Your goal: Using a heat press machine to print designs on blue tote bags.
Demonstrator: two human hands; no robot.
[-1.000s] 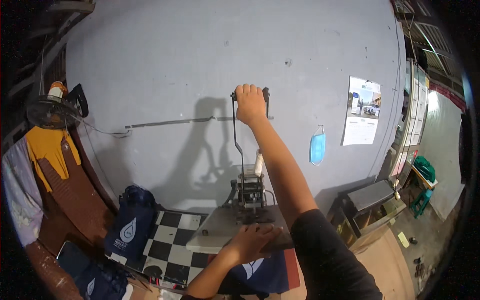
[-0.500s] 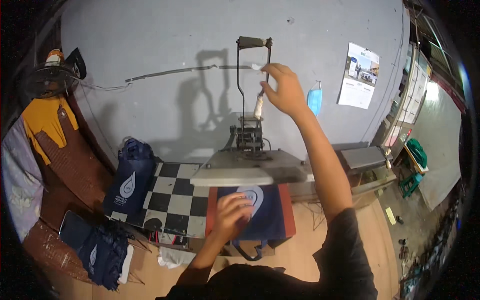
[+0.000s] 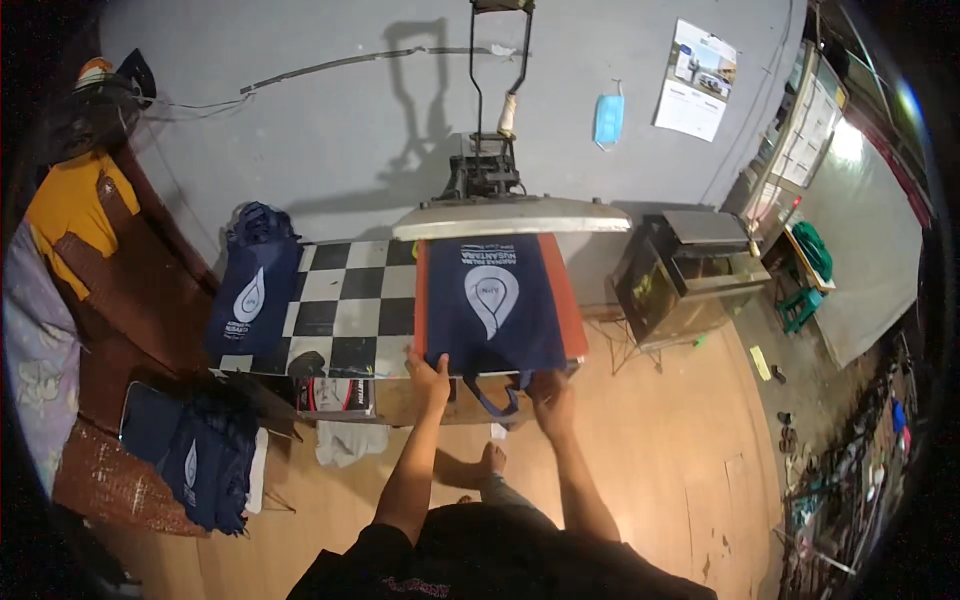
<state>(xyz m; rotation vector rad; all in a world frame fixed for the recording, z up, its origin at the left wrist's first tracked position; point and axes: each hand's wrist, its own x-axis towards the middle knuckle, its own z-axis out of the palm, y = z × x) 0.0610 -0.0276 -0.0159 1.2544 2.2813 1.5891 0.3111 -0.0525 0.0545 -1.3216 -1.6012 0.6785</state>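
Note:
A dark navy tote bag (image 3: 490, 300) with a white drop-shaped print lies flat on the red-orange lower bed (image 3: 568, 290) of a heat press. Its handle loop (image 3: 492, 402) hangs over the near edge. At the bag's near left corner is my left hand (image 3: 430, 382), thumb and finger apart, touching the edge. My right hand (image 3: 553, 405) has its fingers curled at the near right corner and seems to grip the bag there; it is slightly blurred. Beyond the bag stands the raised upper plate (image 3: 515, 218) of the press, under its tall lever handle (image 3: 503, 8).
On the checkered tabletop (image 3: 345, 290), a stack of navy bags (image 3: 255, 290) stands at left. More navy bags (image 3: 205, 465) lie lower left. A glass tank (image 3: 685, 275) is to the right of the press. Below me is a wood-look floor (image 3: 660, 450).
My right hand has come down from the lever to the bag's near right corner. My left hand has moved to its near left corner. The view has tilted down, showing more of the bag.

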